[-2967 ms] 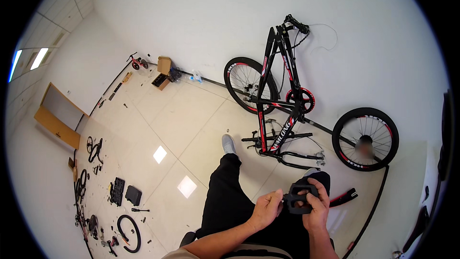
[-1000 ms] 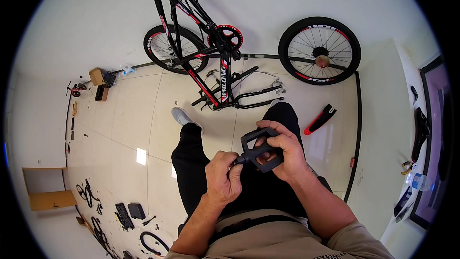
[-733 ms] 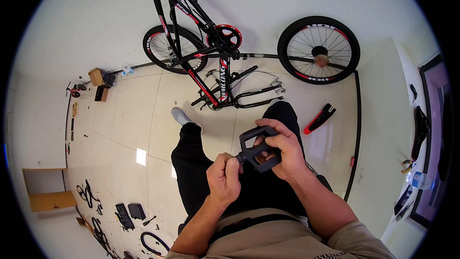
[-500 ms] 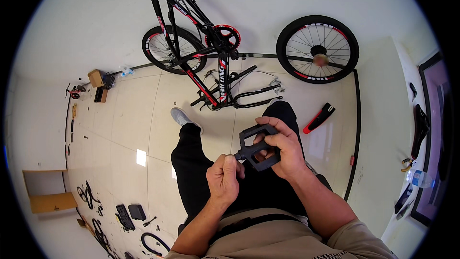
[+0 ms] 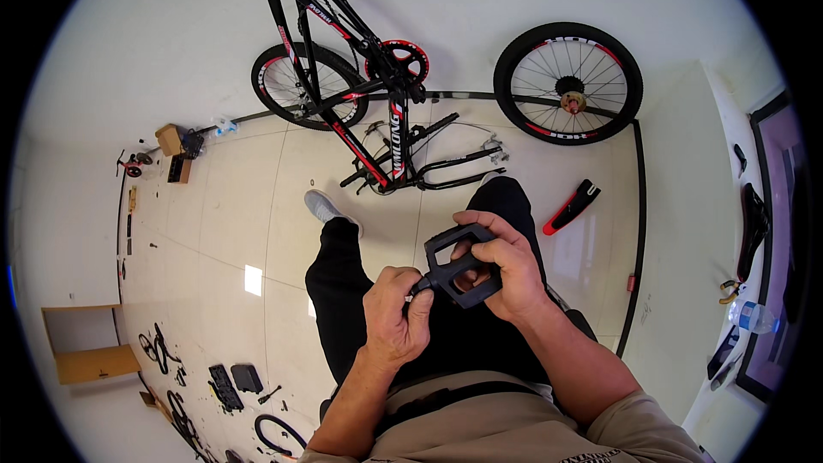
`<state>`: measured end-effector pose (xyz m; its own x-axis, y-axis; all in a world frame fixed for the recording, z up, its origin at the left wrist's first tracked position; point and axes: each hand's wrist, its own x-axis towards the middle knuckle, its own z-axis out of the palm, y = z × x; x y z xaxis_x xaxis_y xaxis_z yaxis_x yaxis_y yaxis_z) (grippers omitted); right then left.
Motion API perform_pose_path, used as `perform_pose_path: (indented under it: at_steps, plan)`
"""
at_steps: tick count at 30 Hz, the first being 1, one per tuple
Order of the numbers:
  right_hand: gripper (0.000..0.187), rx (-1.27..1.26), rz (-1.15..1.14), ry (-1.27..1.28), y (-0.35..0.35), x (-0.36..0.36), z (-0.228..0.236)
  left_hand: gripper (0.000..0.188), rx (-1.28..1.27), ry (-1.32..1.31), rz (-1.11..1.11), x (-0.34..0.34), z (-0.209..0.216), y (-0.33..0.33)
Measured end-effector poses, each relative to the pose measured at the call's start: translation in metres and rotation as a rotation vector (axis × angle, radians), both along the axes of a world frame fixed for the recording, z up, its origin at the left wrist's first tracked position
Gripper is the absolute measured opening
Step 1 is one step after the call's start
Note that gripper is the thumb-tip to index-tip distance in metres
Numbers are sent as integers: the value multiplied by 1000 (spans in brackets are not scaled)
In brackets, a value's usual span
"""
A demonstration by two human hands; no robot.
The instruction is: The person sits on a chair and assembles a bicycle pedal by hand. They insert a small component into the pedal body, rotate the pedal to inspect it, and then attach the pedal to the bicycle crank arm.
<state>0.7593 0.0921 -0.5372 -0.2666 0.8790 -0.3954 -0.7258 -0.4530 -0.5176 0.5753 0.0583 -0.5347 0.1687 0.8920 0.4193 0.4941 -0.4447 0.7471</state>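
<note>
Above my lap I hold a black bicycle pedal (image 5: pixel 443 274), its two openings turned upward and its axle end pointing left. My right hand (image 5: pixel 513 274) grips the pedal's cage from the right, with fingertips showing through the openings. At the other end my left hand (image 5: pixel 396 315) is closed, thumb and fingers pinching the axle. Part of the axle's metal end shows between those fingers; the rest is hidden. Beyond my feet a black and red bicycle frame (image 5: pixel 396 146) leans against the wall, with a red-rimmed chainring (image 5: pixel 405 62) on it.
A loose wheel (image 5: pixel 567 84) stands against the wall at the far right. On the floor lie a black fork (image 5: pixel 463 167), a red and black mudguard (image 5: pixel 572 207), and at lower left a black tool case (image 5: pixel 225 387) and a tyre (image 5: pixel 273 435). A saddle (image 5: pixel 753 223) rests on the right ledge.
My left hand has shifted its hold on the axle, its fingers curling round the end. The right hand and pedal have barely moved. The view has tilted very slightly.
</note>
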Motion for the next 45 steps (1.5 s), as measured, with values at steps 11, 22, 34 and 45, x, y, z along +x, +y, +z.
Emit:
perform_pose_path:
  at_steps: [11,22,34,45]
  plan:
    - [41,64,-4,-46,0,-1,-1,42,-407,-335,144,11,-1,-14]
    - [43,1,-3,10,1,0,-1,17,-175,-274,106,13,3,-11]
    - [43,-69,22,84,3,3,-5,29,-62,-164,95,8,-3,-14]
    - [41,-61,12,47,3,3,-3,33,122,172,31,-2,3,-1]
